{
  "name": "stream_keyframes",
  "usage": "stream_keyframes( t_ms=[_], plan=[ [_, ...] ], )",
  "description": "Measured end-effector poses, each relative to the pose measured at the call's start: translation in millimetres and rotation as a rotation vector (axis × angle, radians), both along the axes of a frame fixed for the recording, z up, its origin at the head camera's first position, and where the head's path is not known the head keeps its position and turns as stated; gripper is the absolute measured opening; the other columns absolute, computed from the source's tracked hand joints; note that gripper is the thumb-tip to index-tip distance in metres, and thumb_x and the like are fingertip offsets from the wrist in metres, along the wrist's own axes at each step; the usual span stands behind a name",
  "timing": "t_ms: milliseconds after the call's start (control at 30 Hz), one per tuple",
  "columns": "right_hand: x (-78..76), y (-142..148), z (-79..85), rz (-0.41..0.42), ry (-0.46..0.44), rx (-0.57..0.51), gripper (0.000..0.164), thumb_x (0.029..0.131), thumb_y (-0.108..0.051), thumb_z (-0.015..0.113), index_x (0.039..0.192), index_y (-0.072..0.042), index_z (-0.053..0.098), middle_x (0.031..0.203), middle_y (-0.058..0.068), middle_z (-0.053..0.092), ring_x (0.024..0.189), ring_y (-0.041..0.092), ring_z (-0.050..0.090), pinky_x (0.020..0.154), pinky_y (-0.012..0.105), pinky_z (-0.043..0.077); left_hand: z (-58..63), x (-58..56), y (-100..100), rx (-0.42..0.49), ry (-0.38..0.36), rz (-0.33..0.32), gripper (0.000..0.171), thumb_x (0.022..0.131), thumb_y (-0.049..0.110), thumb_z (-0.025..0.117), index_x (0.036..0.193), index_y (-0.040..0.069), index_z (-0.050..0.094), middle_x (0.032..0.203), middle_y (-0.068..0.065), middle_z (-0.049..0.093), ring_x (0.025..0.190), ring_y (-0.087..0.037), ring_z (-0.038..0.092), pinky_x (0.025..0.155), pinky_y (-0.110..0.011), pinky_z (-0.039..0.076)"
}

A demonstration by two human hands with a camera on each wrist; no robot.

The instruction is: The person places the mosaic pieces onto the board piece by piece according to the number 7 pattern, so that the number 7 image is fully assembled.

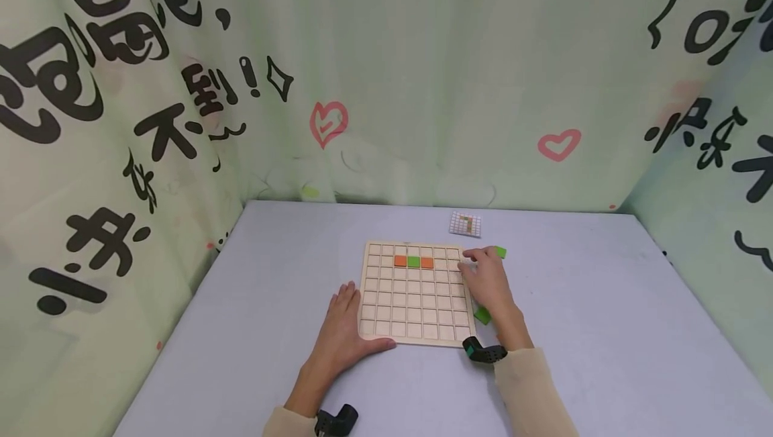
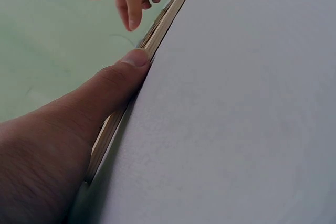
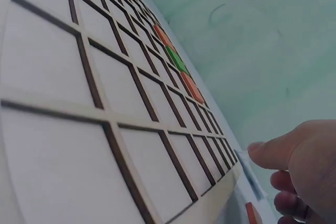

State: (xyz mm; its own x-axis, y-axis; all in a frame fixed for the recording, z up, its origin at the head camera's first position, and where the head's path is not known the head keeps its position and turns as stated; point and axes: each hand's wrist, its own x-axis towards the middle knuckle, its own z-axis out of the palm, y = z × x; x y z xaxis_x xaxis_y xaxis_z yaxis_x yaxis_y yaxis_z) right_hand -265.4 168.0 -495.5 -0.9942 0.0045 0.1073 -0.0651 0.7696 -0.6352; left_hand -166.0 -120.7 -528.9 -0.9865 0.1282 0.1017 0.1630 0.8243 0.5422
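The right hand [image 1: 488, 282] is free of any grip that shows: thumb and forefinger part at the board's two o'clock edge, the other fingers loosely bent. Whether a fingertip touches the rim cannot be told. The left hand [image 1: 345, 326] is unclenched too, at eight o'clock, its straight fingers along the side at nine and its thumb against the near rim at seven; it steadies rather than grasps.

Between them the board [image 1: 413, 313] lies flat, a pale grid that looks wooden. It should be stiff and fairly light, apt to slide if nudged, and best held by opposite rims. Toward twelve o'clock inside it sit two orange tiles [image 1: 400, 261] with a green tile [image 1: 413, 262] between them. Tiles like these are probably light, hard and smooth, easiest pinched by opposite edges; once seated, little edge is left to catch.

Outside the rim, one loose green tile [image 1: 500, 252] lies at two o'clock, just past the right hand, and another [image 1: 482, 315] at four, partly under the forearm. A reddish tile [image 3: 253, 213] shows below the right hand in its wrist view. The patterned card [image 1: 465, 224] lies at one o'clock on the table [image 1: 272, 256], before the curtain [image 1: 386, 155].
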Motion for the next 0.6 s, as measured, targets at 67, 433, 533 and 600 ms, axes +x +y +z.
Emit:
stream_keyframes(
  t_ms=[67, 433, 533, 600],
  plan=[
    [-0.1, 5.0, -0.4, -0.053, -0.014, -0.002, 0.039, 0.1, -0.021, 0.058, 0.131, 0.004, 0.059, 0.127, 0.023, 0.048, 0.111, 0.035, 0.056, 0.092, 0.048, 0.053, -0.3, 0.3, 0.0, 0.003, -0.003, 0.003, 0.124, 0.065, 0.074, 0.078, 0.152, -0.003, 0.036, 0.161, -0.022, 0.033, 0.153, -0.037, 0.024, 0.127, -0.05, 0.021],
    [-2.8, 20.8, 1.5, -0.146, -0.129, 0.032, 0.046, 0.098, -0.02, 0.062, 0.131, 0.011, 0.055, 0.124, 0.03, 0.049, 0.104, 0.037, 0.054, 0.089, 0.049, 0.053, 0.6, 1.6, 0.1, 0.016, -0.001, 0.01, 0.123, 0.065, 0.072, 0.079, 0.152, -0.004, 0.036, 0.161, -0.023, 0.033, 0.154, -0.037, 0.024, 0.127, -0.05, 0.022],
    [-3.3, 22.8, -0.4, -0.148, -0.14, 0.041, 0.042, 0.097, -0.018, 0.063, 0.126, 0.012, 0.058, 0.118, 0.029, 0.052, 0.1, 0.036, 0.053, 0.085, 0.047, 0.053, 0.3, 1.4, -0.1, 0.014, -0.008, 0.008, 0.124, 0.065, 0.072, 0.079, 0.152, -0.004, 0.035, 0.161, -0.022, 0.031, 0.154, -0.037, 0.023, 0.128, -0.05, 0.021],
    [-2.8, 22.8, -1.0, -0.15, -0.149, 0.04, 0.039, 0.097, -0.017, 0.064, 0.124, 0.012, 0.059, 0.115, 0.027, 0.053, 0.098, 0.034, 0.053, 0.083, 0.045, 0.052, -0.1, 1.1, -0.5, 0.01, -0.013, 0.006, 0.124, 0.065, 0.072, 0.079, 0.152, -0.004, 0.035, 0.162, -0.022, 0.031, 0.154, -0.036, 0.023, 0.128, -0.049, 0.021]
  ],
)
